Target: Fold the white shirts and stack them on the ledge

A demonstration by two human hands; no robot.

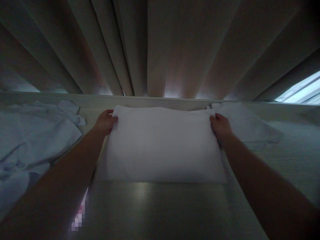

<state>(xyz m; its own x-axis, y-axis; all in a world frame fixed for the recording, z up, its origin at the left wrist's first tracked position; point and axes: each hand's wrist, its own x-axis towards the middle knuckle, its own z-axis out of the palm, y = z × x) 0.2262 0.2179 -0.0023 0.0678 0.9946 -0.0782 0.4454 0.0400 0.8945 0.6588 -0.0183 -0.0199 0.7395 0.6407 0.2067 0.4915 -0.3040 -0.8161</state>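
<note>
A white cloth [162, 143] is spread between my two hands, its near edge lying straight across the light wooden surface [155, 210]. At its far left corner, my left hand [106, 120] is closed, with the edge pinched between thumb and fingers. My right hand [220, 125] grips the far right corner in the same way. The far edge between them sags slightly and looks a little raised. Whether the piece is a garment or a plain sheet cannot be made out in this dim light.
Crumpled white cloths [37, 133] are heaped on the left. Another white cloth [245, 121] lies beyond my right hand. Long pleated curtains [185, 50] hang behind the surface's back ledge [97, 97]. Bright light enters through a window [302, 90] at the far right.
</note>
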